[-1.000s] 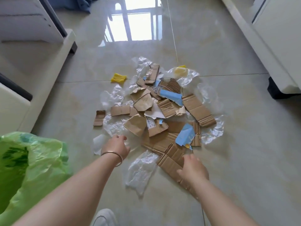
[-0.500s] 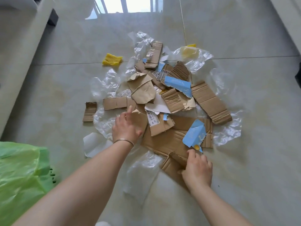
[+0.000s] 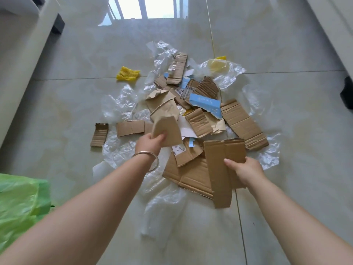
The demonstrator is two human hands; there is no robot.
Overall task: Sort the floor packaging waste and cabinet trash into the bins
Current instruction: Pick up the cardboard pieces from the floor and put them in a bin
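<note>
Cardboard scrap [image 3: 167, 131] in left hand [image 3: 149, 143]; cardboard strip [image 3: 219, 169] in right hand [image 3: 244, 171].

A glossy floor [image 3: 72, 104] of large pale beige tiles is being seen from above, with thin grout lines [image 3: 212, 35] running across it and away from the viewer. A bright window reflection [image 3: 145, 7], crossed by dark bars, is being mirrored in the tiles at the top, and daylight is being spread softly over the surface. White furniture [image 3: 21, 52] is being shown along the left edge, raised on a dark foot [image 3: 57, 26]. More white furniture [image 3: 332, 25] is being shown along the right edge, with a dark foot [image 3: 347, 92] beneath it.
</note>
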